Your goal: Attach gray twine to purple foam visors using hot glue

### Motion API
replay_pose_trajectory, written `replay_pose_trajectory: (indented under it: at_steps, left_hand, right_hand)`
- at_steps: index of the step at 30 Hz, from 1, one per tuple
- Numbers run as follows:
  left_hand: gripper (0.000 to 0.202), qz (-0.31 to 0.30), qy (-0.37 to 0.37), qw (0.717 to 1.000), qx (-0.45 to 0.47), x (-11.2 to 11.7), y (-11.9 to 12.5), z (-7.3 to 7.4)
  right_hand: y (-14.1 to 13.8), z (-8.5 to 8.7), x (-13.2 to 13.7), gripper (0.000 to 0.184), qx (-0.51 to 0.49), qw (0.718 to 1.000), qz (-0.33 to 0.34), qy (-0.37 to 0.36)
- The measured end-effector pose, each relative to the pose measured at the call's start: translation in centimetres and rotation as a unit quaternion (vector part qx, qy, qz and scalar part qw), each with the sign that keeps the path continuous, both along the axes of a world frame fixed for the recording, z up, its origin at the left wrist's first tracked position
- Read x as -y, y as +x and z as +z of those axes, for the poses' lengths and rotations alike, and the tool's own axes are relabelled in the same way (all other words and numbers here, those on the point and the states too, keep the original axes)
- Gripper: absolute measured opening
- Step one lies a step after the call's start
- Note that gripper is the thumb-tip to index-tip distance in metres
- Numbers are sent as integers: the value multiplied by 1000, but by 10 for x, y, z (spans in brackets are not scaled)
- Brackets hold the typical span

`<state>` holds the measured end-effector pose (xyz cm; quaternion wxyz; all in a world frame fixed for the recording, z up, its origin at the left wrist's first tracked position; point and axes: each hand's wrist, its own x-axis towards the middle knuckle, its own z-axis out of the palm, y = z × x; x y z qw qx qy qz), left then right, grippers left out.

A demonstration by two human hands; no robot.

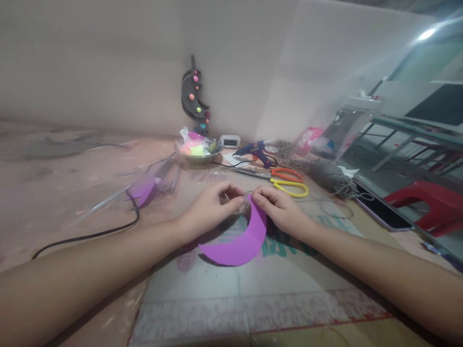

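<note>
A purple crescent-shaped cutout [246, 243], of paper or foam, hangs between my hands just above the work mat, its tip pointing up. My right hand [280, 207] is closed, pinching that upper tip between thumb and fingers. Close on its left, my left hand [215, 207] has thumb and forefinger pressed together on what looks like a thin strand of grey yarn [248, 193] at the tip. The fingertips partly hide the strand. The cutout's lower point reaches left, below my left hand.
Behind my hands lie scissors [289, 182] with orange and yellow handles, a blue glue gun [255, 150] and a metal bowl [198, 156] of craft bits. Grey yarn [331, 177] and a phone [379, 207] are right. A decorated grey crescent [190, 96] stands against the wall.
</note>
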<state>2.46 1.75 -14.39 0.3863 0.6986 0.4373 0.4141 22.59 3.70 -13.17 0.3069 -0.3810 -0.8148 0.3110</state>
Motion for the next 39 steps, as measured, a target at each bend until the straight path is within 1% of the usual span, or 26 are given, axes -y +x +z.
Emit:
replay_pose_trajectory:
  at_steps: [6,10,13,16,20,23,27,35,39]
  left_hand:
    - [24,-24,11,999,-34,3,0,8]
    - [20,-12,28,998,-55,4,0,11]
    - [22,-10,16,999,-39,4,0,10]
    - [23,-15,1,1000,-19,3,0,6]
    - [22,14,-5,1000,-7,2,0,4]
    - [22,33,26,999,-15,3,1,7]
    - [16,37,61,997,-35,6,1,12]
    - [14,46,52,996,-51,6,1,16]
    - [15,42,41,997,-49,6,1,15]
  right_hand:
    - [-1,2,2,27,10,1000,-5,12]
    - [-2,3,5,24,5,1000,9,0]
    - [-2,3,5,25,5,1000,7,-6]
    - [-1,2,4,26,15,1000,-4,-2]
    - [-1,1,3,27,25,999,-25,24]
    - [-2,1,3,27,27,999,-24,29]
    - [-1,1,4,26,32,999,-18,35]
    - [-1,1,6,25,42,998,-11,51]
    - [-1,0,6,25,41,997,-11,58]
